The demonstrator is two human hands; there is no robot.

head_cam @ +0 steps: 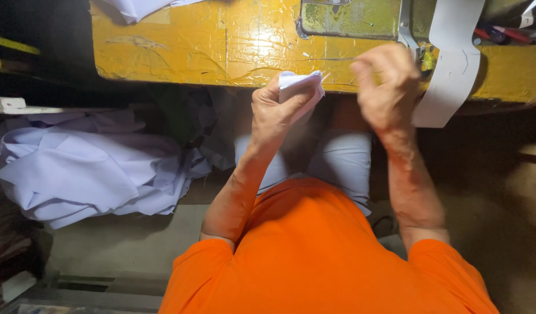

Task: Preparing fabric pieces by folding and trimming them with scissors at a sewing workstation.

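Our left hand (pixel 278 110) pinches a small folded white fabric piece (pixel 302 86) at the yellow counter (pixel 221 46) edge. Right hand (pixel 387 87) is blurred just beside it; can't tell its grip. Looks like we're prepping the piece; next likely needs both hands aligning it.

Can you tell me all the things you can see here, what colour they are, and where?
small cloth piece: one, white, pinched in the left hand
table: one, yellow, across the top
white strip: one, hanging over the table edge, right
cloth pile: one heap, pale lilac-white, left, below the table
metal plate: one, greenish, set in the tabletop
shirt: one, orange, bottom
left hand: holding the cloth piece
right hand: raised, blurred, near the strip
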